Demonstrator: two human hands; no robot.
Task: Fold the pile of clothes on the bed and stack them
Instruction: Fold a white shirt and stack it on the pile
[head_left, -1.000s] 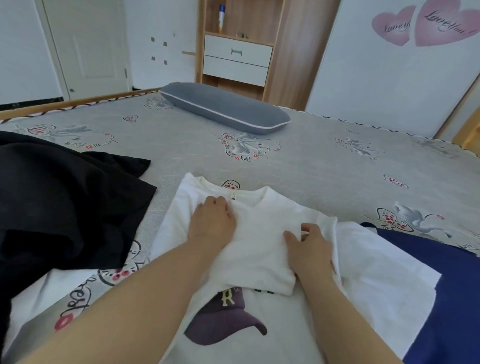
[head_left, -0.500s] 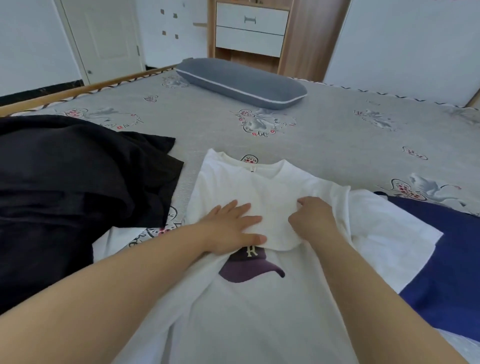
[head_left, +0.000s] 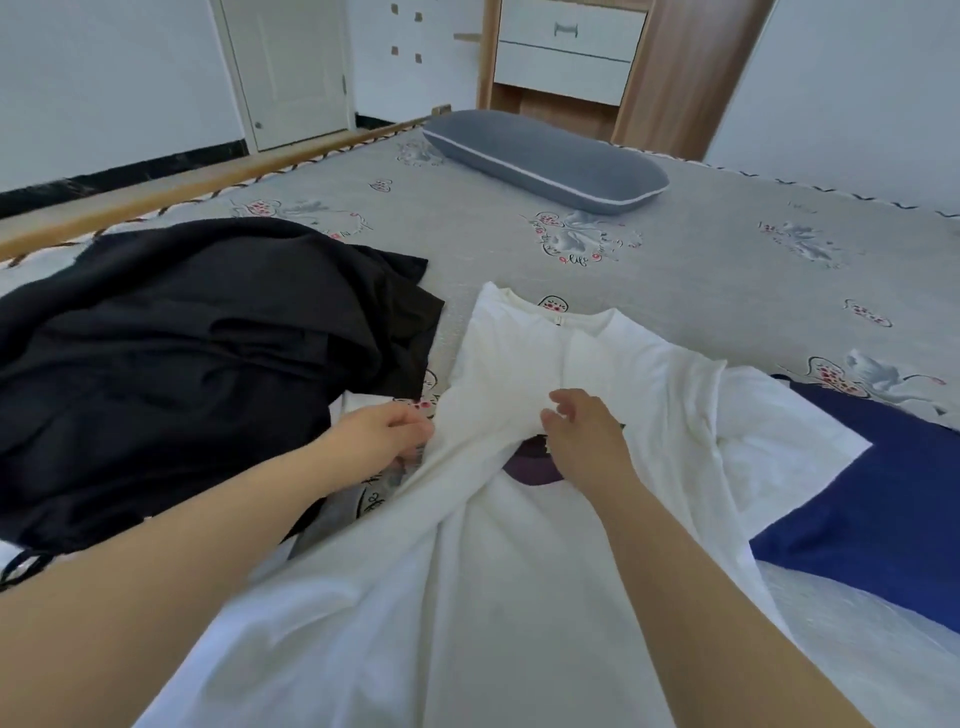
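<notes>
We found the white T-shirt (head_left: 597, 364) lying face-up, partly folded, collar away from us; the crumpled black garment (head_left: 182, 364) lay left of it, the navy garment (head_left: 883, 493) right.

The grey patterned bed (head_left: 701, 270) bears a grey pillow (head_left: 545, 158) — plus black (head_left: 182, 364), white (head_left: 571, 364) and blue clothes (head_left: 883, 493).

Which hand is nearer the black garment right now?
Left. The left hand sits beside the black garment, at the white shirt's edge. The right hand rests mid-shirt, farther away.
</notes>
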